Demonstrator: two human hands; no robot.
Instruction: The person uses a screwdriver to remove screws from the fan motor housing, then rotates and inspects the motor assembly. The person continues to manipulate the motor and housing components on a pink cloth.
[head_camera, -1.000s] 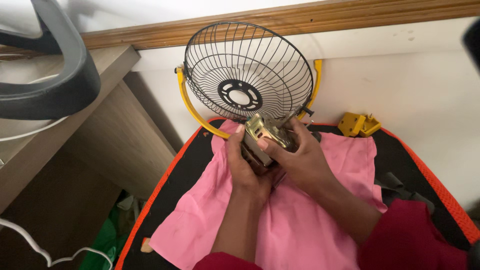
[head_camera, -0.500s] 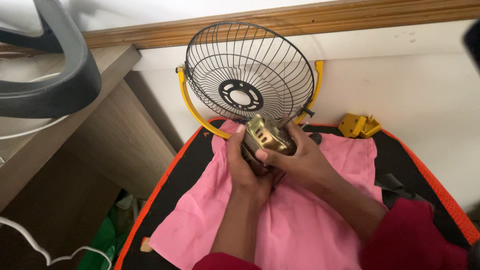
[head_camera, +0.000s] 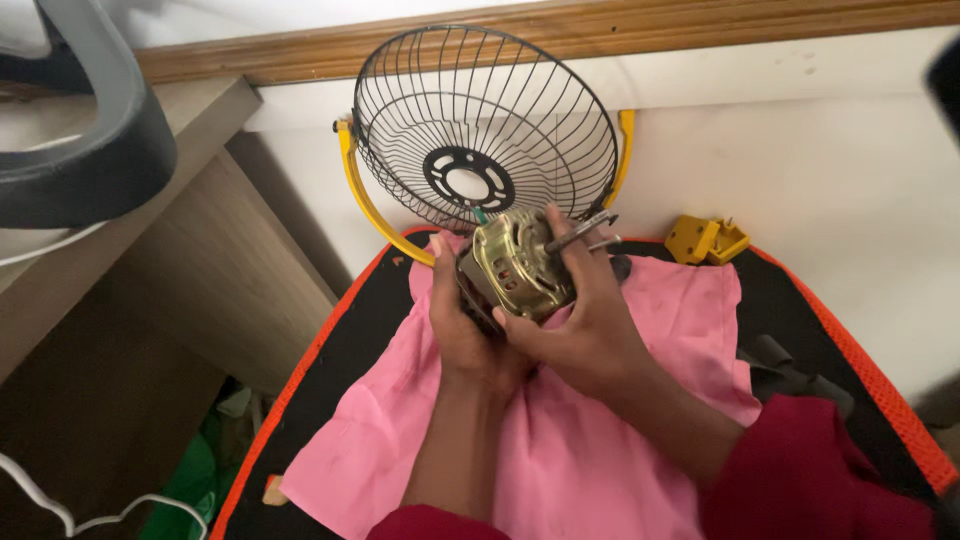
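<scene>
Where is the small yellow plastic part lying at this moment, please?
In the head view the yellow plastic part lies at the upper right, against the white wall, right of the wire fan guard and beyond the pink cloth.

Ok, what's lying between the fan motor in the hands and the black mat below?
In the head view, a pink cloth is spread over the black mat beneath the fan motor, which both hands hold above it.

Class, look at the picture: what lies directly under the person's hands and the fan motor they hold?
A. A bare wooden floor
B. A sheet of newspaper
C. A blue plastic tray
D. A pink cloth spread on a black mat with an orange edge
D: the hands, left and right, grip the brass-coloured fan motor above a pink cloth spread on the black mat.
</scene>
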